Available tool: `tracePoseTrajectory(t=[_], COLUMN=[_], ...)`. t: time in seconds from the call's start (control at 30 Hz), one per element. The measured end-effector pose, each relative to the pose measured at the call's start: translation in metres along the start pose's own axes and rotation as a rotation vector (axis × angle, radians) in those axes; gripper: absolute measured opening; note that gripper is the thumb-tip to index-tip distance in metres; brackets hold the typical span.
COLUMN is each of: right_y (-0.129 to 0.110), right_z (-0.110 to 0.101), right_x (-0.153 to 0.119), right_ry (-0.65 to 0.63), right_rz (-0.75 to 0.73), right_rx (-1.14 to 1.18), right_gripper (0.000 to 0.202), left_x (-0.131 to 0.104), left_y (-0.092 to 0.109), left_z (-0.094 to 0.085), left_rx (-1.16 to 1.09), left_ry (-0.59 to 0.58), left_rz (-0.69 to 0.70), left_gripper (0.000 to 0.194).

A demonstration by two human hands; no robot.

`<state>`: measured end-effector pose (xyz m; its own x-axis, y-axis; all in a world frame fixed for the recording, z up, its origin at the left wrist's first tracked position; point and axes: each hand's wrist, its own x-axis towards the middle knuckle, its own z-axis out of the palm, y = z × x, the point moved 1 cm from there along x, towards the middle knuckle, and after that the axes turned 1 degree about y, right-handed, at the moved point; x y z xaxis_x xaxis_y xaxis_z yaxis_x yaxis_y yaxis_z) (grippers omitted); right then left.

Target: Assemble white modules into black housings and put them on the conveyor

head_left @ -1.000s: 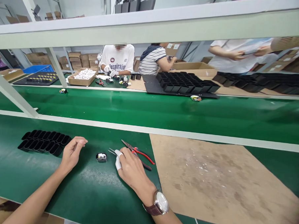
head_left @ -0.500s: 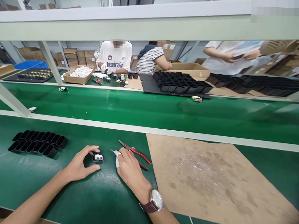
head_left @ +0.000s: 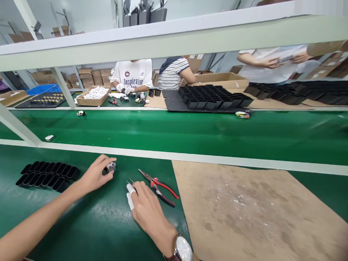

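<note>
My left hand [head_left: 98, 172] grips a small dark housing [head_left: 111, 166] with a light inner part, between thumb and fingers, over the green work surface. To its right, my right hand [head_left: 144, 201] is closed around tweezers, whose two thin tips [head_left: 130, 180] stick out past white finger covers. Red-and-black pliers [head_left: 159, 185] lie just beyond my right hand, jaws pointing up and left. Two rows of black oval cups [head_left: 48, 175] stand left of my left hand.
Brown cardboard [head_left: 245, 210] covers the right of the bench. A white rail [head_left: 150, 155] borders a green belt [head_left: 162, 130] bearing small parts. A slanted post [head_left: 15, 119] stands at left; an overhead beam [head_left: 166, 45] crosses. People work across the belt.
My left hand has closed on the housing and moved it away from me. My right hand has shifted slightly towards me, apart from the pliers. The view has tilted.
</note>
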<state>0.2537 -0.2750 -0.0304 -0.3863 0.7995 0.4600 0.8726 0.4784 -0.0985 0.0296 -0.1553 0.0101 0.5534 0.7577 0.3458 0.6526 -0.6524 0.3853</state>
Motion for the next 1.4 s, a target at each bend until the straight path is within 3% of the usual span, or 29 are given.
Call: tracePoseTrajectory(t=[0.17, 0.3, 0.47, 0.6, 0.73, 0.8, 0.87, 1.0, 1.1, 1.23, 1.4], right_y=[-0.020, -0.026, -0.023, -0.022, -0.022, -0.022, -0.022, -0.021, -0.021, -0.021, -0.021], right_z=[0.005, 0.011, 0.008, 0.007, 0.012, 0.013, 0.013, 0.011, 0.013, 0.017, 0.021], right_x=[-0.005, -0.010, -0.013, -0.013, -0.012, -0.010, -0.009, -0.007, -0.008, -0.010, -0.012], right_ry=[-0.008, -0.006, -0.011, -0.022, -0.032, -0.052, -0.081, -0.106, -0.100, -0.094, -0.083], right_rz=[-0.186, -0.267, -0.286, -0.285, -0.270, -0.261, -0.256, -0.266, -0.263, -0.256, -0.254], right_rx=[0.134, 0.133, 0.127, 0.121, 0.142, 0.149, 0.149, 0.155, 0.165, 0.188, 0.205], right_gripper=[0.013, 0.008, 0.010, 0.010, 0.008, 0.007, 0.010, 0.017, 0.021, 0.027, 0.029], left_x=[0.089, 0.136, 0.148, 0.142, 0.121, 0.102, 0.077, 0.015, -0.033, -0.085, -0.106], left_y=[-0.055, -0.089, -0.101, -0.095, -0.081, -0.070, -0.058, -0.039, -0.036, -0.046, -0.059], left_z=[-0.008, -0.003, 0.012, 0.001, -0.040, -0.063, -0.084, -0.121, -0.142, -0.146, -0.112], left_rx=[0.137, 0.209, 0.216, 0.181, 0.141, 0.118, 0.095, 0.102, 0.219, 0.343, 0.430], left_ry=[0.021, 0.030, 0.032, 0.087, 0.163, 0.159, 0.134, 0.071, 0.029, -0.009, -0.055], left_rz=[-0.148, -0.280, -0.346, -0.343, -0.313, -0.283, -0.247, -0.159, -0.084, -0.078, -0.102], left_gripper=[0.040, 0.027, 0.031, 0.047, 0.031, 0.045, 0.055, 0.045, 0.040, 0.034, 0.022])
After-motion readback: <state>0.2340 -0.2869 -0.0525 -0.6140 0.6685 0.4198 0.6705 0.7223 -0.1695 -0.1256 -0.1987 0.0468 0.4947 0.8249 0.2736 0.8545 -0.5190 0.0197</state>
